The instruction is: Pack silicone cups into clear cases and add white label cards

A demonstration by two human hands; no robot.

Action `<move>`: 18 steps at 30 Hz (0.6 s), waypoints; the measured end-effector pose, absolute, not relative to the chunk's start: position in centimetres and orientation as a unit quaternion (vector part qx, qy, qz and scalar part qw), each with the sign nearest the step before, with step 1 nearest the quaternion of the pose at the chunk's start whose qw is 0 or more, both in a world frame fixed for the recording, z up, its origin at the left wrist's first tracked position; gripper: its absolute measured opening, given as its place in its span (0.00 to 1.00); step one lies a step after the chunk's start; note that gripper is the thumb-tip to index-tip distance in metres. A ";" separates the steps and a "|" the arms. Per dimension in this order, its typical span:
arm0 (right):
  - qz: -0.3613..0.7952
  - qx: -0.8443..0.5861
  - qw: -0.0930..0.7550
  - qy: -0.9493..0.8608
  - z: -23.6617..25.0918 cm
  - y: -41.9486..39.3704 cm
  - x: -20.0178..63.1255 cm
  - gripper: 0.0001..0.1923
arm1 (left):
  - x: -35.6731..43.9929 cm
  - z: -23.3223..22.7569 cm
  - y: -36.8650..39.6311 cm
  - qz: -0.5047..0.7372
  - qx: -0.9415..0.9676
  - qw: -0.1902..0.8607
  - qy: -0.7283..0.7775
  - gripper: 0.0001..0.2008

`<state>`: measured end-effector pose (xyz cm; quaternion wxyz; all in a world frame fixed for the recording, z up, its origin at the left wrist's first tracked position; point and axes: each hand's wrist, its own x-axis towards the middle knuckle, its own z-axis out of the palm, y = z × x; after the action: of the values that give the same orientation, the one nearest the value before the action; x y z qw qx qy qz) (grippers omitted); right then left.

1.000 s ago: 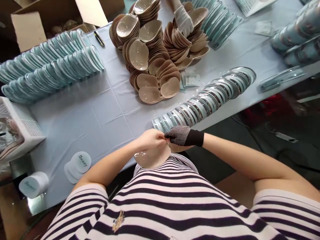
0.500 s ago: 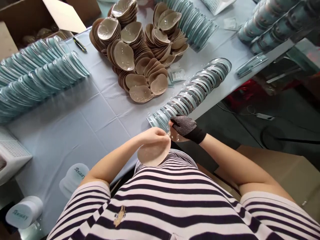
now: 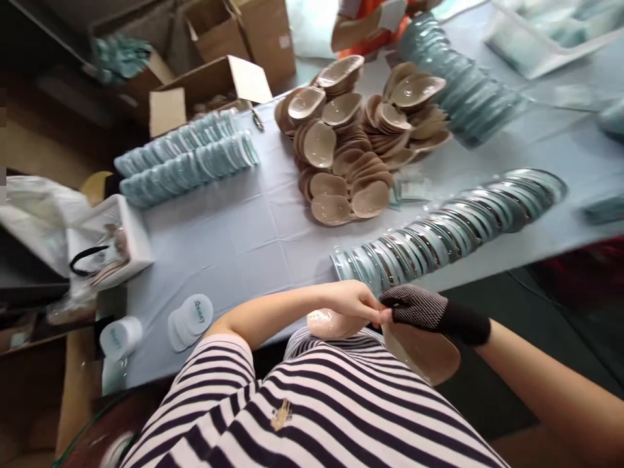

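A beige stick-on bra with two glossy cups (image 3: 424,354) is held low in front of my striped shirt. My bare left hand (image 3: 353,300) pinches it near the middle, its left cup partly behind my fingers. My right hand (image 3: 414,305), in a dark dotted fingerless glove, closes on the middle from the other side, its fingertips meeting those of the left. The join between the cups is hidden by my fingers. Just beyond my hands, a long row of nested clear plastic cases (image 3: 439,234) lies on the table.
Piles of beige bra cups (image 3: 341,153) lie mid-table. More nested cases (image 3: 190,159) stand at left, and others (image 3: 458,84) at the back near a co-worker's arm (image 3: 361,29). Round printed cards (image 3: 197,312) and a white basket (image 3: 131,240) are at left; cardboard boxes (image 3: 266,49) are behind.
The view has swung left and widened, bringing a co-worker and more boxes in. The bra has turned in my hands: its right cup now hangs in plain view below the gloved hand.
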<state>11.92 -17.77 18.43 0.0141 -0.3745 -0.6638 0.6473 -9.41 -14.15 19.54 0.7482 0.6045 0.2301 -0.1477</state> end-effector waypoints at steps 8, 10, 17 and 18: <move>0.652 -0.377 0.041 -0.657 17.5 -19.4 10.3 0.10 | -11.4 19.0 -14.2 -0.183 0.601 0.739 0.243 0.14; 0.646 -0.381 0.049 -0.659 17.7 -19.4 9.9 0.08 | -11.2 18.7 -14.4 -0.162 0.604 0.737 0.255 0.14; 0.673 -0.408 0.099 -0.609 17.7 -15.9 12.1 0.14 | -11.9 16.2 -14.1 -0.045 0.387 0.883 0.262 0.15; 0.667 -0.414 0.097 -0.612 17.7 -15.4 12.9 0.14 | -12.5 15.8 -14.3 -0.072 0.364 0.885 0.282 0.18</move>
<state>12.92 -15.41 17.70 0.0965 -0.4141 -0.6119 0.6669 -12.52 -14.34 15.78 0.8848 0.3638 0.2821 -0.0720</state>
